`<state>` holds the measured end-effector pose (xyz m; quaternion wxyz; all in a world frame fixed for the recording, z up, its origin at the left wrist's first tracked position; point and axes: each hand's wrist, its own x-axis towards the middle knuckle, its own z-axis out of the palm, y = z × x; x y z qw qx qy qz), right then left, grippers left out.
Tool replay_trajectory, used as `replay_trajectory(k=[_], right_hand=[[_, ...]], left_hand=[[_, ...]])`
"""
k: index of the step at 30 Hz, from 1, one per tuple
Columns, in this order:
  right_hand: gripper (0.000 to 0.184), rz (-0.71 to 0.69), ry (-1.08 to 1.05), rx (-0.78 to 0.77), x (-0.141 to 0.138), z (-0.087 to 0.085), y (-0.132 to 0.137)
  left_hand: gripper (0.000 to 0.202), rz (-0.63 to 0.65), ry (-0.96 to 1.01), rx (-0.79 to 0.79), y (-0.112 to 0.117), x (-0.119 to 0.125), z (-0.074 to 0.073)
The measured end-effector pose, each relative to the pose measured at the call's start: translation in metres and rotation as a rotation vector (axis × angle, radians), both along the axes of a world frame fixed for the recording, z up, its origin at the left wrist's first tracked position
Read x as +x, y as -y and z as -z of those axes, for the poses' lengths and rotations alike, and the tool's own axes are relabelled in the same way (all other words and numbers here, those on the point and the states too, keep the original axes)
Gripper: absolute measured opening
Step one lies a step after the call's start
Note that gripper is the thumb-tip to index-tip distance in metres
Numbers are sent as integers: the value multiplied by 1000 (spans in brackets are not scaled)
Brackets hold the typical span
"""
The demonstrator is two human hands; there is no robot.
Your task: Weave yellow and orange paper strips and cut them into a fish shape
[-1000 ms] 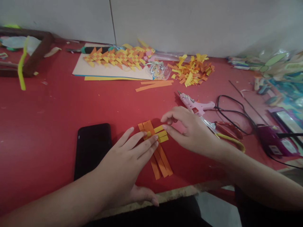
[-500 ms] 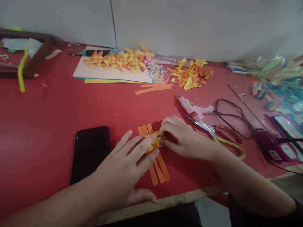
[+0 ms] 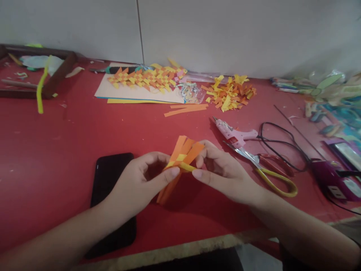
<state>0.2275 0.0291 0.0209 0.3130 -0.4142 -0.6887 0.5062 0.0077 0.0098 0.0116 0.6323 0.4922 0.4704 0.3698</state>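
Pinching the paper weave [image 3: 182,157] two-handed, just right of the phone [image 3: 108,178]!
Holding with the left hand [image 3: 149,171], thumb and fingers narrow on the weave; nipping the end of a yellow strip [image 3: 187,167] with the right hand [image 3: 221,171], thumb and fingertips close together. Covering part of the phone with the left forearm [image 3: 84,222], with glue gun [image 3: 235,135] and scissors [image 3: 255,161] well to the phone's right.

Left grip [image 3: 141,176], right grip [image 3: 225,175] pinching orange-yellow paper strips [image 3: 177,150], apparently woven; black phone [image 3: 108,173] beneath left forearm [image 3: 73,229].

It's a craft workspace (glue gun [image 3: 235,134], scissors [image 3: 252,158], paper scraps [image 3: 229,94]).
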Motion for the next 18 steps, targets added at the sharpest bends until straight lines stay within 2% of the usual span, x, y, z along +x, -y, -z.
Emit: replay_trajectory(k=[3, 5, 8, 13, 18], right_hand=[[32, 117, -75, -46, -5, 2, 4], [42, 125, -113, -142, -6, 1, 3], [33, 65, -59, -251, -6, -2, 2], [29, 57, 36, -233, -7, 0, 2], [34, 32, 30, -294, -9, 1, 3]], left_hand=[[25, -8, -19, -62, 0, 1, -5], [25, 4, -42, -85, 0, 1, -6], [25, 39, -50, -105, 0, 2, -5], [21, 77, -14, -79, 0, 2, -1], [30, 80, -140, -8, -1, 3, -5]])
